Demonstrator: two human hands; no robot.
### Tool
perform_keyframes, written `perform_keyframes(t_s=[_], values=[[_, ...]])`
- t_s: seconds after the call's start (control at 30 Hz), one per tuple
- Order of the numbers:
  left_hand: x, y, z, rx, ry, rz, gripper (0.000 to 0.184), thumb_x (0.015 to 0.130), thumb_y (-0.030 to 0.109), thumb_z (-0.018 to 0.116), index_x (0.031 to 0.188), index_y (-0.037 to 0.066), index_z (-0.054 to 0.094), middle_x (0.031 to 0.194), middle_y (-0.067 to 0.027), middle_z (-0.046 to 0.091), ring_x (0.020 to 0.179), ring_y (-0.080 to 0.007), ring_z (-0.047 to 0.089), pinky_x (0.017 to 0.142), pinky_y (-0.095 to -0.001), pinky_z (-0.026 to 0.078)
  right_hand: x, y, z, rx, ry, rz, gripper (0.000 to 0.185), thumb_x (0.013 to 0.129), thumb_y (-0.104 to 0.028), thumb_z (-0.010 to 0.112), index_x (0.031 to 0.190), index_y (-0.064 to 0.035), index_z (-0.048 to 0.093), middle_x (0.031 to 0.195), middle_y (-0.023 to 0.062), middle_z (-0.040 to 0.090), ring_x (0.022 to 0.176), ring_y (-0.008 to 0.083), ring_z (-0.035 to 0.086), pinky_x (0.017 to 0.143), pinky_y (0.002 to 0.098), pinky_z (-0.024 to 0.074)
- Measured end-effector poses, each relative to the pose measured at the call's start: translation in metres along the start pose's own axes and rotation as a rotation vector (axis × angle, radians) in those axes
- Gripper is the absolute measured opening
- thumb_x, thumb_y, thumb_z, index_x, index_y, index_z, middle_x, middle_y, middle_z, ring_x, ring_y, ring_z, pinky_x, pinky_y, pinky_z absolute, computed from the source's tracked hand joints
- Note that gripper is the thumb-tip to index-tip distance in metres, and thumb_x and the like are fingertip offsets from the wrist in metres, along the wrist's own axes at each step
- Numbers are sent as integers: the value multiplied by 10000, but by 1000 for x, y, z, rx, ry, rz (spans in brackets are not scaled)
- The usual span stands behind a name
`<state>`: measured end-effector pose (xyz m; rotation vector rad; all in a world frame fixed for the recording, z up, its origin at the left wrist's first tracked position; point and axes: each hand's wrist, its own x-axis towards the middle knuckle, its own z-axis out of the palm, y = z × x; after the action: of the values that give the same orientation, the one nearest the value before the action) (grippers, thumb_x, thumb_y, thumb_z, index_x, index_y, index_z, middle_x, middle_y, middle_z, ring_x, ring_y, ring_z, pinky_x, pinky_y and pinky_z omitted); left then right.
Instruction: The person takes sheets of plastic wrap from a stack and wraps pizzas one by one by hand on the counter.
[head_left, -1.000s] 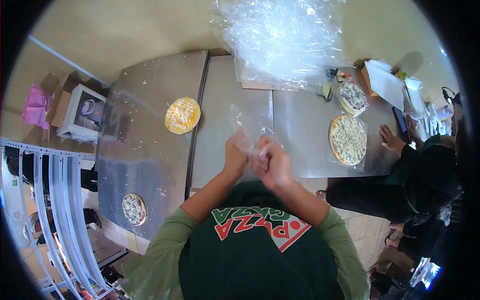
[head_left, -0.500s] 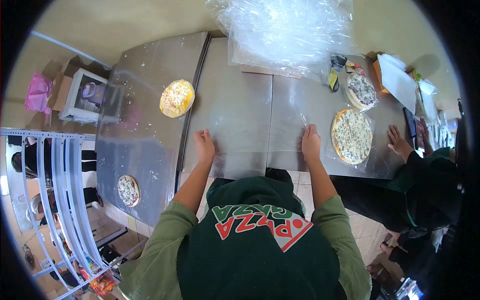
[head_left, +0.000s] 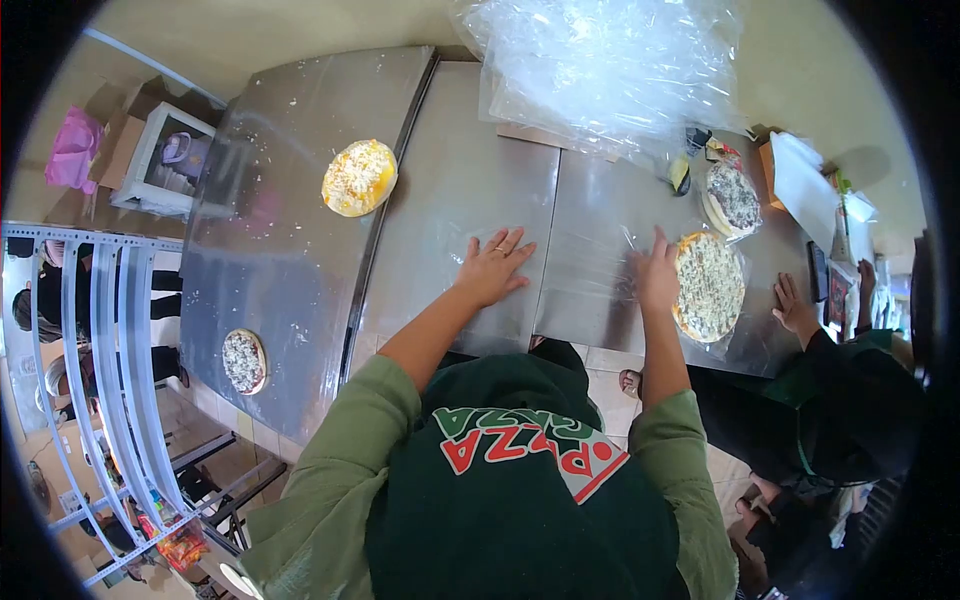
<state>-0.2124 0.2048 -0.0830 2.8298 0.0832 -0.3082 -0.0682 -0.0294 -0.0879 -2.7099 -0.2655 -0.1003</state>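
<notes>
My left hand (head_left: 492, 270) lies with fingers spread on a thin, clear plastic bag (head_left: 590, 262) on the steel table. The bag is hard to see and its edges are unclear. Over the bag's right side is my right hand (head_left: 656, 278), slightly blurred, its index finger stretched out. Close to the right of that hand sits a cheese-topped pizza (head_left: 710, 287) on clear plastic. Behind it is a smaller pizza (head_left: 733, 198) with a dark topping, wrapped in plastic.
A big pile of clear plastic bags (head_left: 610, 70) stands at the back. On the left table (head_left: 290, 250) are a yellow-topped pizza (head_left: 359, 178) and a small pizza (head_left: 244, 361). Another person's hand (head_left: 795, 305) rests at the right edge. A metal rack (head_left: 115, 370) stands left.
My left hand has moved right and flattened, fingers spread, onto the plastic. My right hand has left the bag's edge and come closer to the cheese-topped pizza. The view has shifted slightly.
</notes>
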Motion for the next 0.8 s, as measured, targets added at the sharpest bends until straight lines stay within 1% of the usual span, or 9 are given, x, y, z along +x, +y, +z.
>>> perform_keyframes(t_s=[0.1,0.2,0.3,0.4,0.43,0.53,0.63,0.73,0.8], values=[[6,-12,13,-8,64,35,483,846,333,516,1306,256,390,1431,-34,267,1295,-244,285,961,-507,278,-3,-35,-28,-143,18,-376,520,745,-203,642,1233,-191,463,1170,128,451,1067,303,481,811,441,410],[4,-24,20,56,62,75,424,861,315,497,1275,253,435,1422,-51,283,1292,-256,289,957,-513,286,-2,-30,-3,-186,-149,-621,648,706,-252,683,1289,-249,400,1200,98,454,1144,317,410,934,427,347],[0,-36,19,-39,134,35,393,866,303,489,1252,229,467,1403,-69,312,1289,-269,290,974,-516,279,3,-8,22,-26,-430,-580,780,659,-267,722,1340,-258,340,1339,152,347,1219,359,343,999,431,303],[-9,-56,13,-134,163,-31,424,854,342,505,1252,201,464,1397,-80,316,1288,-273,290,997,-513,261,14,-2,21,-47,-584,-491,878,615,-285,752,1365,-243,297,1423,208,195,1289,392,238,1039,430,251],[-13,-59,9,-133,123,-56,475,839,371,519,1274,201,437,1409,-76,294,1297,-271,274,1005,-516,250,19,-4,21,-45,-651,-463,970,574,-297,774,1386,-235,248,1433,237,132,1312,399,180,1048,444,242],[-27,-68,1,-97,26,-92,676,767,468,575,1342,208,331,1444,-70,216,1324,-272,216,1019,-536,213,18,-25,11,-196,-713,-413,1038,530,-216,803,1392,-236,223,1432,234,135,1304,411,188,1049,439,257],[-36,-75,-7,2,-78,-59,943,645,566,650,1399,232,191,1473,-80,116,1346,-298,142,1018,-577,172,27,-29,2,-273,-800,-457,1092,504,-126,806,1401,-195,186,1413,259,166,1308,363,216,1049,362,273],[-41,-80,-24,51,-191,-51,1117,543,606,700,1418,244,107,1479,-113,52,1350,-337,92,1009,-613,136,42,-14,4,-321,-883,-473,1097,480,-87,805,1394,-198,209,1396,255,219,1295,346,258,1047,347,280],[-46,-88,-26,31,-212,-25,1172,498,610,724,1419,244,99,1476,-139,35,1347,-362,82,999,-632,124,45,-13,5,-278,-966,-514,974,561,-95,761,1379,-135,234,1375,244,274,1259,342,327,1038,337,295]])
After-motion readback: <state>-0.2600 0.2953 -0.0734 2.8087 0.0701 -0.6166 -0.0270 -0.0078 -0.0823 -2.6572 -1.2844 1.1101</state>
